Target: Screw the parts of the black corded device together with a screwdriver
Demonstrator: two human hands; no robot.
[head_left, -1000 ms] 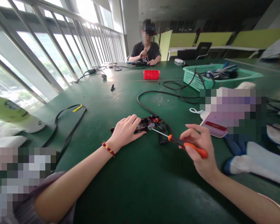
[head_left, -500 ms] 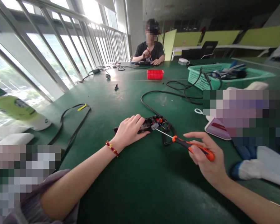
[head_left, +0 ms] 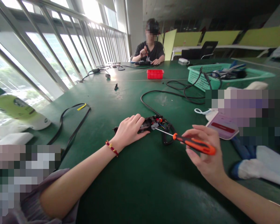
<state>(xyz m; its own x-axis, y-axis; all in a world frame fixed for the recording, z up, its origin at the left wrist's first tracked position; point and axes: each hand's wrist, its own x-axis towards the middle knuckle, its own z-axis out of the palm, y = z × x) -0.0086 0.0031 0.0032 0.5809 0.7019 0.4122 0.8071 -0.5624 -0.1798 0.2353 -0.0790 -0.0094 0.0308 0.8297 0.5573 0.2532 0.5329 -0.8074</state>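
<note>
My left hand (head_left: 130, 129) is wrapped over a black corded device (head_left: 146, 125) lying on the green table, its inner parts and small coloured wires exposed at the right end. In my right hand (head_left: 204, 149) is an orange and black screwdriver (head_left: 196, 144), its handle held between thumb and fingers. The thin metal shaft points left, and its tip meets a grey part (head_left: 155, 125) of the device. Whether the tip sits in a screw is too small to tell. A black cord (head_left: 151, 92) loops away from the device's right end.
A green basket (head_left: 200, 82) of cables and tools stands at the back right, near a small red bin (head_left: 155, 74). A phone (head_left: 224, 126) and white-blue gloves (head_left: 249, 168) lie right. Left are a bottle (head_left: 18, 109) and a black strap (head_left: 78, 133). Another person (head_left: 151, 46) sits opposite.
My right hand's fingers have shifted around the screwdriver handle, which has turned in my grip. The tip and my left hand have stayed in place.
</note>
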